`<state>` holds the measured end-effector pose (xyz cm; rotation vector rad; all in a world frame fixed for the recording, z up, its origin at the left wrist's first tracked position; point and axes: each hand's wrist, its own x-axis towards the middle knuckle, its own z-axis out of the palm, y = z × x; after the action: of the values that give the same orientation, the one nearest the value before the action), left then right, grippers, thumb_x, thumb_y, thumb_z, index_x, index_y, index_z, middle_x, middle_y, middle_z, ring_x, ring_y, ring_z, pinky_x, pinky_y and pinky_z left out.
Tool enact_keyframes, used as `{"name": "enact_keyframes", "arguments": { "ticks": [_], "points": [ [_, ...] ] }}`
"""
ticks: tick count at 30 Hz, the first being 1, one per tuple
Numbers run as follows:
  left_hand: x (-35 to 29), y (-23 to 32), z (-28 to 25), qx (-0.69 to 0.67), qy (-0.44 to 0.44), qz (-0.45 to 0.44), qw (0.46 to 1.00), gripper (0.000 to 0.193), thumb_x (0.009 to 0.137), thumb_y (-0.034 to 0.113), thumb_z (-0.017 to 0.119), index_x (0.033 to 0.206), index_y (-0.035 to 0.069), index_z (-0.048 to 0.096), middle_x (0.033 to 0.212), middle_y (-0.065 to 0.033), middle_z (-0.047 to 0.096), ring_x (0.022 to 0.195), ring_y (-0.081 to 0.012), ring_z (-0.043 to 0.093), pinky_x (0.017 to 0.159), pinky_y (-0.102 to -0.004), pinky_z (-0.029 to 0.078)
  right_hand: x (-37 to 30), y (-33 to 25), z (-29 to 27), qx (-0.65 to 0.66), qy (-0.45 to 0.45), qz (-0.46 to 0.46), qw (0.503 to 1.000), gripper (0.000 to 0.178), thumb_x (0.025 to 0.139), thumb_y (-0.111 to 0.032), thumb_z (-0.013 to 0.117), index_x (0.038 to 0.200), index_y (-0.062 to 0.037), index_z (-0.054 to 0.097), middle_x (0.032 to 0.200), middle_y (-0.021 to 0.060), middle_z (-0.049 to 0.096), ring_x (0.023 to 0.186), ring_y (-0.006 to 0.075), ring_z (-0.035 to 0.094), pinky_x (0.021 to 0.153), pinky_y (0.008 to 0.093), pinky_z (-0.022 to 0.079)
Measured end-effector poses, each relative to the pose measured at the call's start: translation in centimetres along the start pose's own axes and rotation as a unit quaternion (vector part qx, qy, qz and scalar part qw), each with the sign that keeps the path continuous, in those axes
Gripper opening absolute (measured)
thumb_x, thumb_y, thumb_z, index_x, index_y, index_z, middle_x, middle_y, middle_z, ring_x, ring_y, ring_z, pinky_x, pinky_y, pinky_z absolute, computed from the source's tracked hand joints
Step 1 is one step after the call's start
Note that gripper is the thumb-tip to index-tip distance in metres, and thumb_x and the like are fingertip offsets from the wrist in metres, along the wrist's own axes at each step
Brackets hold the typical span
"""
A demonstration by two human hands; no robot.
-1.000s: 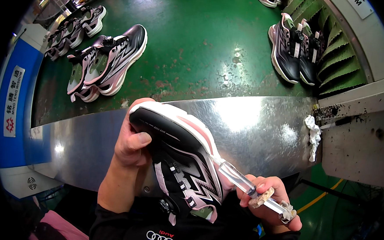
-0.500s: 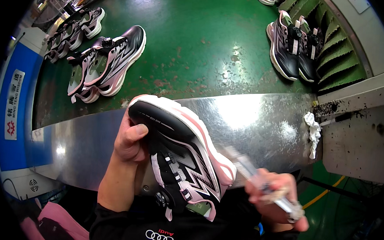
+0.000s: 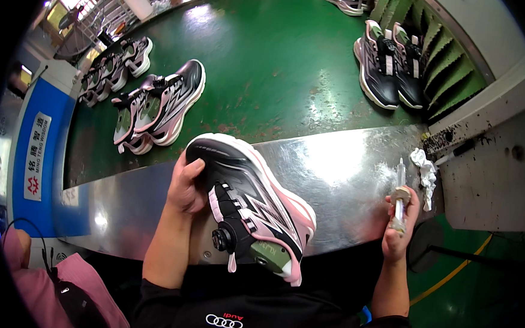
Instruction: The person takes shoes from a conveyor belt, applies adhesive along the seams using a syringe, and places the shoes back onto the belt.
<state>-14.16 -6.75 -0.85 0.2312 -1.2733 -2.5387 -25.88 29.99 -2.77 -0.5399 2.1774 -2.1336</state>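
My left hand [image 3: 188, 185] grips a black, grey and pink sneaker [image 3: 254, 193] by its toe end, thumb on the upper. The shoe is tilted, white and pink sole edge to the upper right, with its heel pointing toward me. A round black dial and an olive-green form in the shoe's opening show near the heel. My right hand [image 3: 402, 217] is wrapped round a clear syringe [image 3: 400, 175], narrow tip pointing away from me, over the metal plate's right end. The syringe is apart from the shoe. Beside it lies a crumpled white cloth or tissue [image 3: 424, 179].
A metal plate [image 3: 127, 216] edges the green surface [image 3: 262, 68]. Similar sneakers stand at the left [image 3: 170, 104] and far left [image 3: 121, 65]. A pair of sneakers [image 3: 379, 72] is at the right, beside green ragged strips [image 3: 457, 74]. A white-handled tool [image 3: 455, 152] lies near the cloth.
My right hand has moved right and away from the shoe's heel with the syringe. The shoe in my left hand has turned slightly, showing more of its opening. The view has shifted.
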Motion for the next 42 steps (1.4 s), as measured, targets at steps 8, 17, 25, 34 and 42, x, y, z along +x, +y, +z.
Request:
{"name": "enact_keyframes", "arguments": {
  "ticks": [8,17,25,34,42],
  "points": [
    [-10.9,2.4,-0.7,0.089,0.117,-0.261,0.954,0.064,0.075,0.026,0.065,0.125,-0.009,0.043,0.118,-0.0174,0.057,0.108,-0.0274,0.057,0.099,-0.0411,0.042,0.8,0.4,-1.6,-0.178,-0.067,-0.047,0.981,0.092,0.063,-0.055,0.075,0.126,0.0018,0.039,0.104,0.0137,0.044,0.092,0.0243,0.045,0.084,0.034,0.038],
    [-3.3,-4.3,6.7,-0.072,-0.021,-0.207,0.975,0.064,0.078,0.018,0.067,0.129,-0.008,0.037,0.12,-0.0201,0.053,0.105,-0.0283,0.058,0.092,-0.0411,0.048,1.1,-0.4,-1.5,-0.273,-0.094,-0.156,0.945,0.083,0.064,-0.051,0.076,0.121,0.0011,0.043,0.103,0.0147,0.052,0.088,0.0281,0.046,0.081,0.0373,0.039],
    [10.5,-8.2,12.0,0.071,-0.051,-0.275,0.958,0.039,0.095,0.026,0.046,0.12,-0.005,0.045,0.111,-0.0176,0.056,0.102,-0.0295,0.06,0.086,-0.0351,0.051,0.8,-0.2,-0.7,-0.291,-0.095,-0.161,0.938,0.084,0.063,-0.053,0.075,0.12,0.0015,0.043,0.099,0.0156,0.05,0.086,0.0288,0.046,0.079,0.0379,0.039],
    [1.3,0.2,-6.1,0.163,0.251,0.08,0.951,0.028,0.087,0.003,0.053,0.113,0.0,0.042,0.085,-0.0085,0.055,0.087,-0.024,0.062,0.072,-0.0318,0.053,1.4,0.5,-2.2,-0.276,-0.105,-0.164,0.941,0.083,0.062,-0.051,0.077,0.117,0.0021,0.045,0.1,0.0158,0.051,0.087,0.0305,0.047,0.078,0.0393,0.039],
    [5.4,2.3,-10.1,0.374,0.261,0.116,0.882,0.059,0.072,-0.001,0.071,0.124,0.003,0.043,0.11,-0.0055,0.056,0.099,-0.0129,0.053,0.085,-0.0265,0.044,0.6,0.6,-1.4,-0.28,-0.098,-0.167,0.94,0.085,0.06,-0.05,0.078,0.118,0.0018,0.044,0.098,0.017,0.047,0.088,0.0317,0.047,0.079,0.0396,0.04]
  ]
}}
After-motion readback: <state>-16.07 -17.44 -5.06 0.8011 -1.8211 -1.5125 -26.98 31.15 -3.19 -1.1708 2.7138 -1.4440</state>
